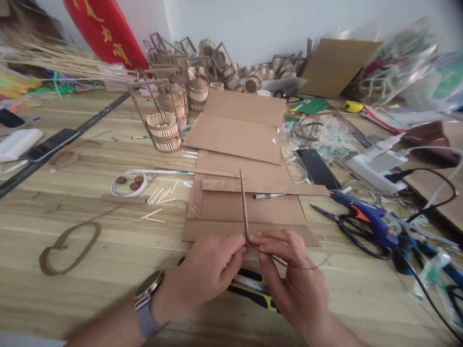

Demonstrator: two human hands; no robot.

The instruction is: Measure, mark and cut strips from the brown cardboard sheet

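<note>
My left hand (215,262) is closed on the near end of a narrow corrugated cardboard strip (243,202), which points away from me with its fluted edge up. Right beside it, my right hand (294,270) pinches a thin brown strip (327,255) against the same end; its loose tail curls out past the fingers. A yellow-and-black utility knife (251,285) lies below both hands, partly covered by them. Under the strip are flat cardboard sheets (231,231), another cardboard strip (304,190) lying crosswise, and a pen (265,195).
At right are black scissors (347,226), a blue glue gun (376,224), a phone (316,168) and a power strip (376,171) with cables. Small wooden sticks (159,195), a white tape ring (128,185) and a brown paper coil (70,248) lie left. Slatted miniature buckets (162,130) stand behind.
</note>
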